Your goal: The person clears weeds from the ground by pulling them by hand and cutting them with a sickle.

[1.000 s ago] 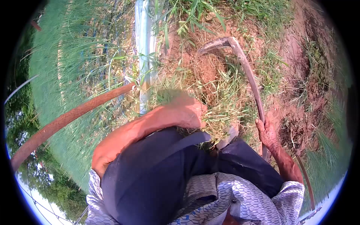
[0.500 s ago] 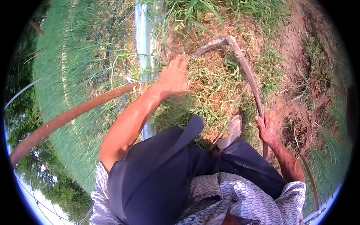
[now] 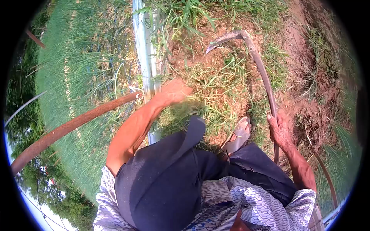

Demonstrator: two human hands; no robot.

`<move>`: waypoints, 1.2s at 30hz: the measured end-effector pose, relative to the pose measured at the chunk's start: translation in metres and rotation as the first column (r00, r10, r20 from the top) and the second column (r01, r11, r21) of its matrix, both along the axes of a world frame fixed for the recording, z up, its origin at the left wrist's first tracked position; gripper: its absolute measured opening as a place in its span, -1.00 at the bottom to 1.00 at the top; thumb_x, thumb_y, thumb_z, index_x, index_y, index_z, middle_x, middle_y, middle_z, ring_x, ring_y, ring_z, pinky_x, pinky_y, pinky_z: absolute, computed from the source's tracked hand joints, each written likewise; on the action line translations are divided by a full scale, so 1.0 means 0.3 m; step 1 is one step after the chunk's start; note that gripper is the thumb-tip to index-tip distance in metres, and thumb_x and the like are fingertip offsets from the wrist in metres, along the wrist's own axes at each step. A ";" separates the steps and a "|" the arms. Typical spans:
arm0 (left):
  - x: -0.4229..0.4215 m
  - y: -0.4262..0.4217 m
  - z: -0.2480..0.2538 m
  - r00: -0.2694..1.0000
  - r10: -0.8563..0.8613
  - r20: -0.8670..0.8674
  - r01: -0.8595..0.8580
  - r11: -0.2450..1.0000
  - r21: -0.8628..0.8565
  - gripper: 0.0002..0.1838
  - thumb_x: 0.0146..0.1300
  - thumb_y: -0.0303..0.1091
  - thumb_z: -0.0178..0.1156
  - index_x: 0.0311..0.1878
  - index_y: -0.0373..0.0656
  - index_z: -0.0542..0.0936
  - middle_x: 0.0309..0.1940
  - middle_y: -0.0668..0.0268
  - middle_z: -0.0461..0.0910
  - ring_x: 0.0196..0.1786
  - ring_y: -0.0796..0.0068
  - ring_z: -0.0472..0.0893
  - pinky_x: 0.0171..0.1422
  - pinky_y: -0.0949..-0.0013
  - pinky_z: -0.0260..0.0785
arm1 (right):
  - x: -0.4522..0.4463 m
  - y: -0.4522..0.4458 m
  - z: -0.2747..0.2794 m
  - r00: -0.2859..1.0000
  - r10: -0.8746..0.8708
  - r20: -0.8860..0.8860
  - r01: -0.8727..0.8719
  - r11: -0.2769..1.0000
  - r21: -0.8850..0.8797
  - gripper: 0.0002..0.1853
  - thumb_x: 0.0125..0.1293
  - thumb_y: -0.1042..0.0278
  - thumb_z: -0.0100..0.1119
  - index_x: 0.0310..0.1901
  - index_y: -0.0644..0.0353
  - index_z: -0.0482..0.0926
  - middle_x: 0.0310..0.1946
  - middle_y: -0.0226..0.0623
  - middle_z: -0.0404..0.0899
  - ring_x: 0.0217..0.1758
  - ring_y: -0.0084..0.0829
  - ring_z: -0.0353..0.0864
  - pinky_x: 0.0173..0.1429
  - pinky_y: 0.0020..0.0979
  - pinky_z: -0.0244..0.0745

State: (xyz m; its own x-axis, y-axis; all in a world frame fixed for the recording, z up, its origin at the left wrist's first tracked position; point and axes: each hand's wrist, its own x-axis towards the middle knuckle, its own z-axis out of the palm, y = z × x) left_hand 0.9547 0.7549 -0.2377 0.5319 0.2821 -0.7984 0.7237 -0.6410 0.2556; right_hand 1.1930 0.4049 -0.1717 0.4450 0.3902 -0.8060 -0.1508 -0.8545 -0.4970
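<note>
My right hand [image 3: 281, 131] is wrapped round the long curved wooden handle of a sickle [image 3: 263, 73]. The sickle's head bends left at the top, and its pale pointed blade tip hangs just above the weedy soil. My left hand [image 3: 174, 92] is smeared by motion over loose cut grass [image 3: 179, 111], beside the plastic sheet edge [image 3: 143, 57]; whether it holds any grass cannot be made out. Cut and standing grass [image 3: 219, 84] covers the reddish ground between my two hands.
A rusty curved pole [image 3: 77, 119] comes in from the left and ends close to my left forearm. Dense thin green crop leaves [image 3: 73, 77] stand beyond the plastic. My sandalled foot [image 3: 239, 134] is planted between the hands. Taller grass [image 3: 189, 13] grows ahead, with bare soil [image 3: 296, 57] at right.
My left hand has drawn back toward my knees, over the cut grass. The sickle has lifted slightly and its head has moved right, still in my right hand.
</note>
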 end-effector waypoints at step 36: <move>0.242 -0.299 0.183 0.897 -0.253 0.363 0.406 0.798 -0.446 -0.58 -0.20 -0.12 0.31 -0.38 -0.32 0.59 -0.50 -0.05 0.57 -0.37 -0.01 0.60 -0.29 0.07 0.39 | -0.229 -0.221 -0.101 0.924 -0.381 -0.018 0.381 0.918 0.113 -0.68 0.33 0.06 0.19 -0.15 0.16 0.49 -0.58 -0.46 0.35 -0.48 -0.57 0.33 -0.41 -0.41 0.26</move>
State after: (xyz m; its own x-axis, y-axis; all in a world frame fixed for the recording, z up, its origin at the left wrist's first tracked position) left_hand 1.0272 0.6651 -0.1829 0.7328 -0.3463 -0.5857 0.3433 -0.5550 0.7577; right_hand 1.1243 0.3384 -0.2021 0.5810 0.2781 -0.7649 -0.4516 -0.6718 -0.5872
